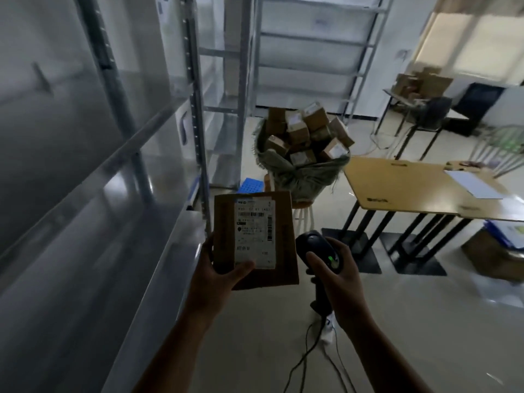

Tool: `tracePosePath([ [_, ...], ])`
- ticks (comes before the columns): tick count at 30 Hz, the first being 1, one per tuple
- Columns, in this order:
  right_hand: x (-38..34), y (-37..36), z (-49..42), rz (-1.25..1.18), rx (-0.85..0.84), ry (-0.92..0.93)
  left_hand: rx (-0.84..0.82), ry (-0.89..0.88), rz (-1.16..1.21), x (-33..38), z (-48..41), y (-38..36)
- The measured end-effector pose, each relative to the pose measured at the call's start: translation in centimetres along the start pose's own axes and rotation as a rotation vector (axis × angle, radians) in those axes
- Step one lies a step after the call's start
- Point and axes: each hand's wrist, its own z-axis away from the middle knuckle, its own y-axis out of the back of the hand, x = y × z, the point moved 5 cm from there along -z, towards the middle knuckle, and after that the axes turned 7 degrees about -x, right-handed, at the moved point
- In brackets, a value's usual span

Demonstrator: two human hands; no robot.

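Parcel (255, 236), label up, gripped in the left hand (217, 276), thumb across its near corner, just left of a scanner (317, 248) clasped in the right hand (340, 282). Its green lamp (331, 259) suggests scanning is under way; the sack of boxes (306, 143) beyond both hands looks yet to be worked through.

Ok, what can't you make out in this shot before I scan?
Head view only:
- Print on the label of the parcel: too small and blurred; the left hand covers its bottom corner with the thumb.
- The parcel's back: faces away from the camera.
- The scanner trigger: hidden under the right hand.
- The cable: its far end is cut off by the bottom edge.
- The boxes in the sack: labels blurred.
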Motion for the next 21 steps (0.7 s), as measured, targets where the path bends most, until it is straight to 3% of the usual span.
tracePosePath([
  [9, 3.9, 2.9, -12.7, -0.069, 0.152, -0.047, -0.091, 0.024, -0.05, -1.7, -14.9, -5.1],
  [21, 4.4, 6.6, -32.4, -0.029, 0.132, -0.007, -0.056, 0.053, -0.066, -0.3, -33.3, -9.6],
])
